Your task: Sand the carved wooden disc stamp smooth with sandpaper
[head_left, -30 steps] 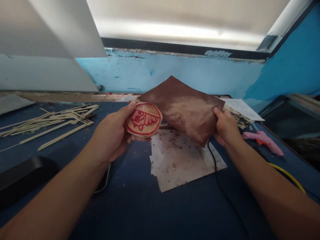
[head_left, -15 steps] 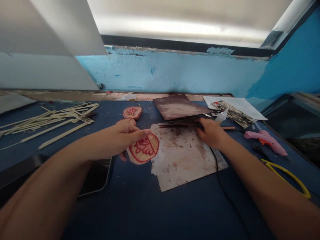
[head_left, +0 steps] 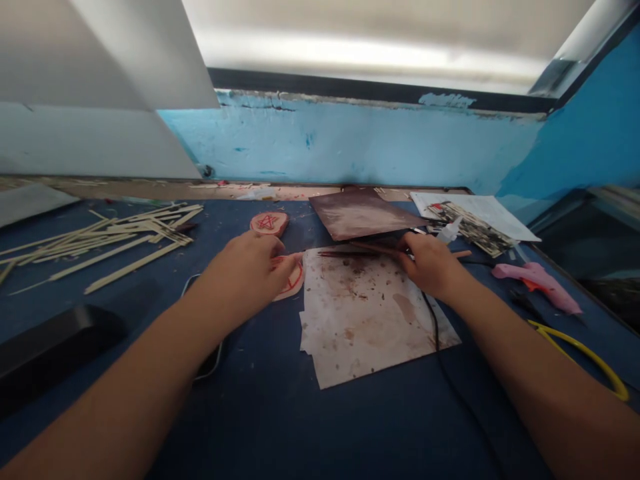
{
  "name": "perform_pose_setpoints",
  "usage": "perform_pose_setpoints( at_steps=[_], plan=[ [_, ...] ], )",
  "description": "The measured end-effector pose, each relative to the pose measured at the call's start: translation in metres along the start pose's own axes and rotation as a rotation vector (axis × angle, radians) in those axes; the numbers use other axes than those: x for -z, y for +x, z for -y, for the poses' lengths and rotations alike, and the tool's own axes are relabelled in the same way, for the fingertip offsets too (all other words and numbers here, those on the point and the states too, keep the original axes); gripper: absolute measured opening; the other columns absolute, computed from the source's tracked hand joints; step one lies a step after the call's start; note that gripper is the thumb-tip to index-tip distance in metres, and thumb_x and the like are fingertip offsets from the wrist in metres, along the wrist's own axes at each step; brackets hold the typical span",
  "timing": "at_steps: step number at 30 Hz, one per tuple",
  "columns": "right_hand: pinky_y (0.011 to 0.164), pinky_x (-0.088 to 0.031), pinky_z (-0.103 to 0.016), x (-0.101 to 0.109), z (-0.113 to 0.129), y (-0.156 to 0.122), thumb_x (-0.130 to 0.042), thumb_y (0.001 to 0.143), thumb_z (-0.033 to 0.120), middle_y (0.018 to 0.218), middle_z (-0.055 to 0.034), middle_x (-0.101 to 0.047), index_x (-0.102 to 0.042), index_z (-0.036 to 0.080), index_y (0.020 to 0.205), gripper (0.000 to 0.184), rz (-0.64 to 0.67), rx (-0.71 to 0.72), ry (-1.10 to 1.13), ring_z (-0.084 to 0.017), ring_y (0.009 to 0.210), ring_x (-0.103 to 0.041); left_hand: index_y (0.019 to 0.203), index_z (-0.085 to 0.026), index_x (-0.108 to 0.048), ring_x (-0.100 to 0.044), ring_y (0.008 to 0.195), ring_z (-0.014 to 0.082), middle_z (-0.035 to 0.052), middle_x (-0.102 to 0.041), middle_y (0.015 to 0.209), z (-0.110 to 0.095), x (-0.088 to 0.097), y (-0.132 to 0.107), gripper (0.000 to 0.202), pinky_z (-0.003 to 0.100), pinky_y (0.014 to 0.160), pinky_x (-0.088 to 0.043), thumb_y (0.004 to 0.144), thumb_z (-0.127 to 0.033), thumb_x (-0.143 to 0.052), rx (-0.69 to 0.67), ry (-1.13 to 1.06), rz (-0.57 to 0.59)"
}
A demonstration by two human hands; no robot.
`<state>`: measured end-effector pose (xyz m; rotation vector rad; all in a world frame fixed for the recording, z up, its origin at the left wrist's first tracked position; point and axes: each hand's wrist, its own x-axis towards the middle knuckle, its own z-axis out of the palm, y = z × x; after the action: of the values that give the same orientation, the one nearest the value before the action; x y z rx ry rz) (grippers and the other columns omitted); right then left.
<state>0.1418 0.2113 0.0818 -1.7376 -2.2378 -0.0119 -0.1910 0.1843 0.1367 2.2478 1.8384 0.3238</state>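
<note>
My left hand (head_left: 255, 267) is closed at the edge of a pale round wood slice (head_left: 289, 283) with red lines drawn on it; the hand hides much of it. Just beyond lies another wood slice (head_left: 270, 223) with a red star. My right hand (head_left: 427, 262) is closed round a thin brown stick (head_left: 373, 247), whose far end shows past the knuckles. Under and in front of that hand is a stained white sheet (head_left: 350, 333), with slim dark sticks (head_left: 347, 254) on its back edge. A brown-painted board (head_left: 363, 217) rests behind, its front edge raised.
Thin wooden strips (head_left: 125, 243) lie at left, near a black object (head_left: 60, 347). A phone-like device (head_left: 213, 363) is under my left forearm. At right are a glue bottle (head_left: 450, 231), pink glue gun (head_left: 540, 283), yellow handle (head_left: 585, 353) and black cord (head_left: 450, 373).
My left hand has moved back and turned knuckles up; the red-marked slice it showed earlier is now mostly covered. The brown stick in my right hand shows more clearly to the left.
</note>
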Motion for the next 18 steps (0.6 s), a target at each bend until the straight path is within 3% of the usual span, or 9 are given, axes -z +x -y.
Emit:
perform_pose_setpoints(
  at_steps=[4, 7, 10, 13, 16, 18],
  plan=[
    [0.067, -0.045, -0.035, 0.015, 0.009, -0.004, -0.053, 0.098, 0.028, 0.088, -0.0111, -0.074, -0.063, 0.017, 0.105, 0.016, -0.002, -0.026, 0.075, -0.026, 0.075, -0.067, 0.089, -0.026, -0.07, -0.064, 0.083, 0.0215, 0.0031, -0.073, 0.089, -0.029, -0.005, -0.018, 0.045, 0.036, 0.072, -0.043, 0.092, -0.064, -0.048, -0.126, -0.189, 0.159],
    [0.066, -0.048, -0.031, 0.024, 0.016, -0.006, -0.058, 0.098, 0.035, 0.092, -0.007, -0.076, -0.065, 0.02, 0.105, 0.018, 0.04, 0.015, 0.132, -0.022, 0.076, -0.068, 0.091, -0.025, -0.07, -0.062, 0.077, 0.0202, 0.0032, -0.072, 0.089, -0.038, -0.016, -0.026, 0.047, 0.035, 0.066, -0.041, 0.092, -0.067, -0.048, -0.172, -0.278, 0.279],
    [0.074, -0.05, -0.03, 0.026, 0.017, -0.007, -0.06, 0.097, 0.034, 0.098, -0.0044, -0.078, -0.069, 0.023, 0.107, 0.017, 0.1, 0.069, 0.137, -0.022, 0.084, -0.071, 0.087, -0.023, -0.067, -0.063, 0.083, 0.0242, 0.0068, -0.071, 0.089, -0.037, -0.027, -0.024, 0.046, 0.037, 0.068, -0.041, 0.09, -0.066, -0.051, -0.196, -0.194, 0.244],
    [0.084, -0.05, -0.035, 0.022, 0.011, -0.005, -0.058, 0.096, 0.025, 0.105, -0.009, -0.077, -0.071, 0.02, 0.109, 0.019, 0.12, 0.078, 0.071, -0.026, 0.096, -0.07, 0.086, -0.022, -0.066, -0.062, 0.089, 0.0258, 0.0081, -0.07, 0.089, -0.033, -0.032, -0.02, 0.042, 0.039, 0.074, -0.043, 0.092, -0.061, -0.052, -0.239, -0.162, 0.214],
    [0.092, -0.048, -0.041, 0.016, 0.001, -0.003, -0.063, 0.09, 0.021, 0.11, -0.0161, -0.073, -0.072, 0.016, 0.107, 0.02, 0.13, 0.063, -0.016, -0.033, 0.107, -0.066, 0.094, -0.02, -0.068, -0.063, 0.093, 0.0254, 0.0086, -0.069, 0.095, -0.036, -0.033, -0.023, 0.043, 0.041, 0.079, -0.047, 0.094, -0.059, -0.051, -0.285, -0.18, 0.191],
    [0.092, -0.048, -0.042, 0.013, -0.003, -0.003, -0.064, 0.089, 0.023, 0.11, -0.0171, -0.071, -0.071, 0.016, 0.106, 0.02, 0.134, 0.044, -0.058, -0.034, 0.108, -0.065, 0.107, -0.02, -0.069, -0.064, 0.102, 0.0246, 0.01, -0.071, 0.11, -0.041, -0.035, -0.031, 0.045, 0.043, 0.09, -0.051, 0.094, -0.059, -0.052, -0.387, -0.213, 0.193]
  ],
)
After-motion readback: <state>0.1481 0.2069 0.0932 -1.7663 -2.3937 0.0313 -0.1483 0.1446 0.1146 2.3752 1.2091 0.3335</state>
